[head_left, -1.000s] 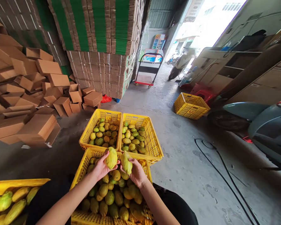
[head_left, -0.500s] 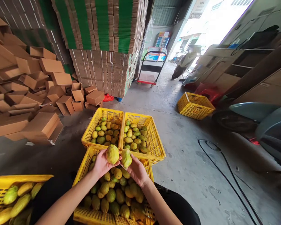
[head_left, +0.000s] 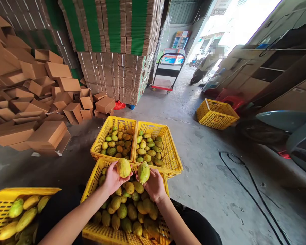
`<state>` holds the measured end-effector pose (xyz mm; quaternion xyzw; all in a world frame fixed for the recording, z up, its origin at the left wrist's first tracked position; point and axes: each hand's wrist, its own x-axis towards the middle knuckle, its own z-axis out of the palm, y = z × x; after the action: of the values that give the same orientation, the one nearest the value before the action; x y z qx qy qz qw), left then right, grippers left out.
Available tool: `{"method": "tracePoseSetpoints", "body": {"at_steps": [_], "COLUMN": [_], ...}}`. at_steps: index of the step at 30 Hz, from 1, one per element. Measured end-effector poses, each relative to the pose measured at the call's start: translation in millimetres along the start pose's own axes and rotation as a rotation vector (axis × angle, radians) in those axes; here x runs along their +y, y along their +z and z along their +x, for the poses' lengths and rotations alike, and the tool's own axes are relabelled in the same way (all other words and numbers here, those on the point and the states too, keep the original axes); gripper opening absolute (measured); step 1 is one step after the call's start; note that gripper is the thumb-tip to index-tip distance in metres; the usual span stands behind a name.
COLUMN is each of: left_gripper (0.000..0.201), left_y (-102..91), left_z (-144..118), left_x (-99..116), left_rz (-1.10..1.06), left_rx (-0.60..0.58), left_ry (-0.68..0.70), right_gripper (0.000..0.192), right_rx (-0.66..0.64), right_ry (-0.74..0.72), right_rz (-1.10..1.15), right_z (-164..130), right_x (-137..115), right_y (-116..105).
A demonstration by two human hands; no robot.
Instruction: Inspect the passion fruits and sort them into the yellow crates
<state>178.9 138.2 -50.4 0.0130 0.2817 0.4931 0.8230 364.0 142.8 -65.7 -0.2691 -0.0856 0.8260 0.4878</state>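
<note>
Concrete warehouse floor (head_left: 206, 177), grey and stained, daylight entering from an open doorway at upper right of the frame.

Held items: two yellow-green fruits, raised side by side at lower centre of the frame, almost touching. The rounder fruit (head_left: 123, 167) sits in the left hand (head_left: 114, 178), fingers wrapped under and behind it, clenched on it. The longer fruit (head_left: 143, 172) sits in the right hand (head_left: 155, 185), fingers curled around its lower half, grasping it; its long axis stands roughly upright, pointed tip upward. Each fruit lies above and in front of its own palm.

Directly beneath: near crate (head_left: 91, 182), yellow plastic, heaped with similar fruit, both hands hovering over its far edge.

Just beyond: two more yellow crates touching one another, the left crate (head_left: 100, 144) and the right crate (head_left: 173, 154), each partly filled. The left hand is nearer the left crate, the right hand nearer the right crate.

Lower left of the frame: a fourth crate (head_left: 5, 195) holding elongated fruit.

Further out: an empty yellow crate (head_left: 216, 114) at centre right; loose cardboard boxes (head_left: 53, 102) heaped at left; stacked flat cartons (head_left: 112, 51) at upper centre; a hand trolley (head_left: 167, 76) behind; a black cable (head_left: 244, 183) on the floor; a scooter (head_left: 283, 129) at right.
</note>
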Motion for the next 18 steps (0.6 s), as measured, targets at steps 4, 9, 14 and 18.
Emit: {"method": "tracePoseSetpoints", "body": {"at_steps": [4,9,14,18], "left_gripper": [0.029,0.025,0.035,0.035], "left_y": [-3.3,-2.4,0.1,-0.8], "left_z": [0.0,3.3,5.3,4.4], "left_x": [-5.4,-6.2,-2.4,1.5], "left_rz": [-0.026,-0.034,-0.002,0.002], "left_rx": [-0.009,0.002,0.056,0.057], "left_ry": [-0.003,0.001,-0.032,-0.017], "right_gripper": [0.033,0.025,0.032,0.028], "right_rx": [-0.009,0.130,0.072,0.039], "right_ry": [-0.015,-0.042,-0.086,-0.052], "right_rz": [0.013,-0.044,-0.096,-0.077], "right_z": [0.6,-1.2,-2.1,-1.5], "right_x": [-3.4,-2.8,4.0,2.9], "right_y": [-1.1,-0.5,1.9,2.0]}}
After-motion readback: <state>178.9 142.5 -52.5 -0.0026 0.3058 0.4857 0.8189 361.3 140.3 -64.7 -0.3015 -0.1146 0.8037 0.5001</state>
